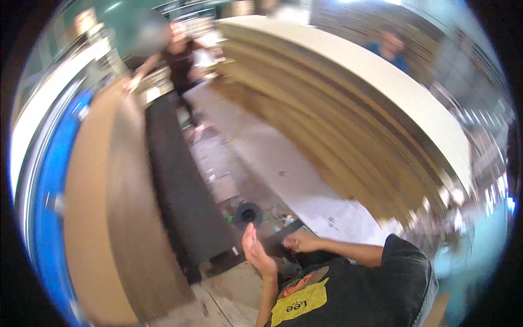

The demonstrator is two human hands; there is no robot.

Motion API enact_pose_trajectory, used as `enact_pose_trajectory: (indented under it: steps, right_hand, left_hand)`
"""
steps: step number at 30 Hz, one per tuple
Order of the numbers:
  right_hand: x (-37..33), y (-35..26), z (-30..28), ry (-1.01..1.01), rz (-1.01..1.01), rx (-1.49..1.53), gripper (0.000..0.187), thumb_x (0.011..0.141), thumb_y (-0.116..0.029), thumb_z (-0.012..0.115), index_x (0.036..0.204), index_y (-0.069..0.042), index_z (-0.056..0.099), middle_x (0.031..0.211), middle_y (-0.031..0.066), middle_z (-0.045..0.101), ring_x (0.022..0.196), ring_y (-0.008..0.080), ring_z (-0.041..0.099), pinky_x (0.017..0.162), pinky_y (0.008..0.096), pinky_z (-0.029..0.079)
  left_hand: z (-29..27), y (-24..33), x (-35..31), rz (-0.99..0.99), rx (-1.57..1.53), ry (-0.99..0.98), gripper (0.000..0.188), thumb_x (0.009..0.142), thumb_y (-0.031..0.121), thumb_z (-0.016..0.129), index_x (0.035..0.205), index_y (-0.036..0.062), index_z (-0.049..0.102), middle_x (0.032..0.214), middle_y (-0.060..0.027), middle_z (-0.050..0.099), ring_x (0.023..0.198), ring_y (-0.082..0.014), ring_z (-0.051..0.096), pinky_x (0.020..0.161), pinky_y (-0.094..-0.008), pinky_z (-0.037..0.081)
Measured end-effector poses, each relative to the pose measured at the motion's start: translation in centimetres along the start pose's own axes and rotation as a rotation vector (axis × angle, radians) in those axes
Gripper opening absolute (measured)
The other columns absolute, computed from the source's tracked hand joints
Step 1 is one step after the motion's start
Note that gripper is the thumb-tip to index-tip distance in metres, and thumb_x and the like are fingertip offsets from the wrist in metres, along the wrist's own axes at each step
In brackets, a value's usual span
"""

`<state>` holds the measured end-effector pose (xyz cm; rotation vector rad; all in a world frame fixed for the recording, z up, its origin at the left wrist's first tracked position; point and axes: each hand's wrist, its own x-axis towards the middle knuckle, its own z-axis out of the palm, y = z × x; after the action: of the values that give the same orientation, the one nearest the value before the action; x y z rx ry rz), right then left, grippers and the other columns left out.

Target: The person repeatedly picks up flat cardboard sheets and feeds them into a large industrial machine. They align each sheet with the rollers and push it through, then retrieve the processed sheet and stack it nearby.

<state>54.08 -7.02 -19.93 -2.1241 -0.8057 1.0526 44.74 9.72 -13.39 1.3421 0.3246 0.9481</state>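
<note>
My left hand point(257, 252) is raised in front of my body, its fingers stretched out and close together, with nothing in it. Just beyond its fingertips, lower down, is a dark round thing with a hole in its middle point(248, 215), perhaps a roll or wheel. My right hand point(303, 241) hangs in the air to the right, its forearm bent across. Its fingers look curled in, though motion blurs them, and I see nothing held there. Neither hand touches the tall stack of brown boards point(125, 218) on the left.
A big pile of layered sheets with a pale top point(338, 49) fills the right side. Left of me run a long black panel point(182, 180) and a blue beam point(49, 218). One person point(182, 60) stands at the far left stack; another point(389, 49) is behind the pile.
</note>
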Motion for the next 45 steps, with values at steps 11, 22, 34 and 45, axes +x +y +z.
enact_pose_trajectory:
  steps: [11, 22, 34, 45]
  right_hand:
    - [-33.3, -8.3, -14.0, 2.499, -0.360, -0.063, 0.027, 0.104, -0.020, 0.055, 0.117, 0.001, 0.063, 0.118, 0.0110, 0.065, 0.114, 0.0164, 0.057, 0.101, 0.0341, 0.044]
    - [-39.8, -1.6, -25.1, 2.295, -0.184, 0.238, 0.051, 0.101, -0.037, 0.058, 0.141, -0.006, 0.054, 0.140, 0.0134, 0.057, 0.131, 0.0225, 0.050, 0.111, 0.0364, 0.035]
    - [-40.3, -1.0, -28.4, 2.059, -0.143, 0.813, 0.057, 0.098, -0.041, 0.058, 0.137, 0.000, 0.056, 0.132, 0.0084, 0.059, 0.122, 0.0173, 0.052, 0.105, 0.0322, 0.037]
    - [-37.4, -5.7, -24.5, 2.065, -0.356, 0.791, 0.050, 0.102, -0.038, 0.055, 0.135, -0.001, 0.058, 0.134, 0.0096, 0.059, 0.125, 0.0209, 0.053, 0.107, 0.0377, 0.040]
  left_hand:
    - [16.6, 3.6, 6.2, -0.375, -0.368, -0.601, 0.037, 0.102, 0.022, 0.054, 0.129, -0.0039, 0.051, 0.128, -0.0178, 0.055, 0.118, -0.0280, 0.059, 0.110, -0.0430, 0.046]
    - [34.5, 20.8, -4.1, -0.852, -0.639, -1.558, 0.064, 0.102, 0.032, 0.057, 0.143, -0.0109, 0.032, 0.134, -0.0304, 0.049, 0.123, -0.0356, 0.058, 0.109, -0.0463, 0.047]
    - [45.4, 20.8, -9.0, -1.185, -0.631, -1.271, 0.074, 0.094, 0.051, 0.068, 0.139, 0.0001, 0.039, 0.124, -0.0141, 0.046, 0.113, -0.0270, 0.048, 0.103, -0.0447, 0.043]
    - [43.8, 22.2, -11.3, -1.035, -0.855, -0.871, 0.045, 0.100, 0.035, 0.061, 0.133, 0.0043, 0.056, 0.124, -0.0065, 0.061, 0.115, -0.0194, 0.058, 0.102, -0.0382, 0.047]
